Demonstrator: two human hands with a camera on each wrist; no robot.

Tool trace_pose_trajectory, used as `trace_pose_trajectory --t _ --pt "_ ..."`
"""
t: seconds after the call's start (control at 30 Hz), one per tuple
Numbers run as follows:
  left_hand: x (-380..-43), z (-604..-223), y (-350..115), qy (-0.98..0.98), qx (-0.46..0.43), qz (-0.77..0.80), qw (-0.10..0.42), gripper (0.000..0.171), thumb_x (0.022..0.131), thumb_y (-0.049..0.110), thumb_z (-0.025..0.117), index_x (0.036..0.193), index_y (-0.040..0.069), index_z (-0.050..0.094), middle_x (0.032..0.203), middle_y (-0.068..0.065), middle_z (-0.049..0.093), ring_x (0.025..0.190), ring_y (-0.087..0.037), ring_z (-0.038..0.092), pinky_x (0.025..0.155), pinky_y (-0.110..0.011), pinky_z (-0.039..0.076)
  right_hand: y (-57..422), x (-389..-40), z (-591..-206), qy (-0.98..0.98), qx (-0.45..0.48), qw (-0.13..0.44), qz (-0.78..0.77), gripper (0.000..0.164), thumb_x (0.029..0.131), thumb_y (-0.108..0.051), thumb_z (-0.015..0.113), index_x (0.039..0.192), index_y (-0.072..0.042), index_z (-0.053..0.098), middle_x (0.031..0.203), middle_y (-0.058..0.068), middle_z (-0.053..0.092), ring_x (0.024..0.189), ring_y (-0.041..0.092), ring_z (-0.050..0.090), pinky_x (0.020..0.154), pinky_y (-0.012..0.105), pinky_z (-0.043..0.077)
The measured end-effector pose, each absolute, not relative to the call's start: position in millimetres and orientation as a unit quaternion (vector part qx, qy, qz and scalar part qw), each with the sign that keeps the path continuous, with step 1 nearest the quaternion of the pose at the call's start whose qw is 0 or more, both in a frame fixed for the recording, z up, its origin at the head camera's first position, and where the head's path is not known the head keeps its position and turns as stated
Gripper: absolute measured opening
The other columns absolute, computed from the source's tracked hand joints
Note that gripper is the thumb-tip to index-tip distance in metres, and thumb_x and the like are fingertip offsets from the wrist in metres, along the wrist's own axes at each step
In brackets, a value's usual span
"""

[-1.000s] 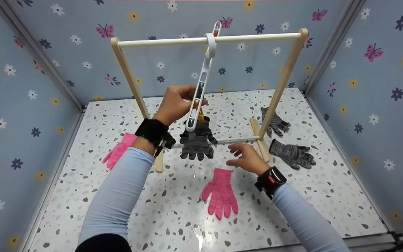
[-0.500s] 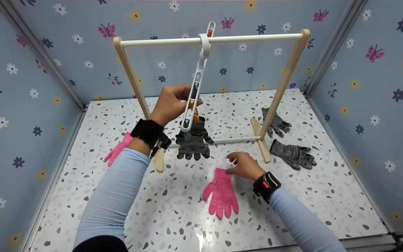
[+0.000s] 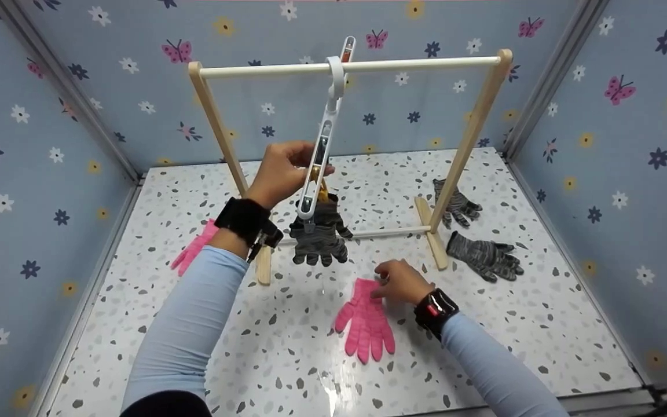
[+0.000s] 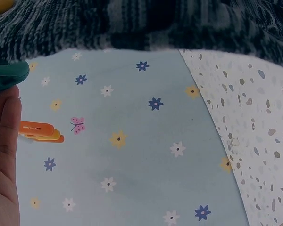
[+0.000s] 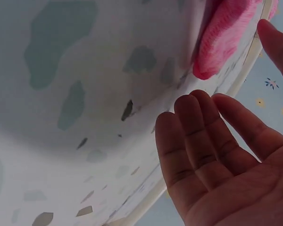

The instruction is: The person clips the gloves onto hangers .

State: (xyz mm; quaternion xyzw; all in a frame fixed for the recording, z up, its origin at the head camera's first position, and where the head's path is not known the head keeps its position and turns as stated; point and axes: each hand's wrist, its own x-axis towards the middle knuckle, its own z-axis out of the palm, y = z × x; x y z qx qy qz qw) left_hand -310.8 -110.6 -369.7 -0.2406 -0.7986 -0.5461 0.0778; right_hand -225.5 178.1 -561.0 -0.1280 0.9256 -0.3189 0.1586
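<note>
A white clip hanger hangs from the rack's top bar. My left hand grips it near a yellow clip, its fingers partly hidden behind the hanger. In the left wrist view, a teal clip lies at the fingertips. A grey-black knitted glove hangs from the hanger, fingers down. A pink knitted glove lies flat in front. Over its cuff edge is my right hand, loosely bent. The right wrist view shows the right fingers holding nothing, with the thumb apart from them.
The wooden rack stands on a speckled white surface. Two grey gloves, one nearer and one farther, lie at the right. Another pink glove lies left, partly behind the left arm. Patterned walls enclose the sides and back.
My right hand has come down and slightly left, to the pink glove's cuff. The hanger with its grey glove, and my left hand, moved slightly left, then stayed nearly still.
</note>
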Motion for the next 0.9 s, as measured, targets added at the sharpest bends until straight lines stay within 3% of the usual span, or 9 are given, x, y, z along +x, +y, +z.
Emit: trace_pose_trajectory --t 0.17,0.33,0.5,0.63,0.9 --pt "-310 -370 -110 -0.801 -0.24 -0.543 0.079 0.034 0.087 0.012 0.093 0.112 -0.006 0.079 0.1 -0.015 0.083 0.08 -0.004 0.075 0.073 -0.021 0.058 175 -225 -566 0.925 -0.142 0.159 -0.315 0.029 0.08 -0.018 0.096 0.082 -0.005 0.071 0.075 0.0 0.06 0.067 0.015 0.051 0.063 0.03 0.045" --pt "-309 -369 -110 -0.803 -0.236 -0.541 0.08 0.03 0.086 0.011 0.093 0.11 -0.004 0.08 0.098 -0.014 0.083 0.08 -0.004 0.074 0.073 -0.021 0.057 172 -222 -567 0.928 -0.143 0.164 -0.304 0.031 0.078 -0.016 0.096 0.071 -0.011 0.067 0.066 -0.004 0.055 0.059 0.014 0.048 0.058 0.029 0.043" --pt "-309 -370 -111 -0.8 -0.24 -0.543 0.087 0.028 0.086 0.012 0.093 0.108 -0.001 0.081 0.097 -0.014 0.083 0.079 -0.004 0.074 0.073 -0.021 0.057 168 -221 -569 0.937 -0.136 0.157 -0.282 0.024 0.075 -0.015 0.098 0.085 -0.008 0.077 0.076 0.0 0.063 0.067 0.018 0.056 0.066 0.036 0.052" --pt "-309 -371 -111 -0.795 -0.242 -0.549 0.085 0.029 0.086 0.013 0.094 0.108 -0.002 0.081 0.096 -0.013 0.083 0.078 -0.005 0.074 0.074 -0.022 0.058 166 -221 -571 0.944 -0.146 0.142 -0.259 0.037 0.073 -0.015 0.099 0.103 -0.004 0.081 0.09 0.003 0.065 0.079 0.021 0.06 0.08 0.042 0.057" --pt "-309 -371 -111 -0.792 -0.239 -0.556 0.081 0.032 0.086 0.013 0.093 0.11 -0.004 0.08 0.096 -0.012 0.083 0.079 -0.006 0.074 0.075 -0.023 0.058 164 -222 -571 0.938 -0.165 0.148 -0.266 0.03 0.074 -0.008 0.095 0.098 -0.006 0.077 0.089 0.003 0.066 0.079 0.02 0.06 0.078 0.041 0.056"
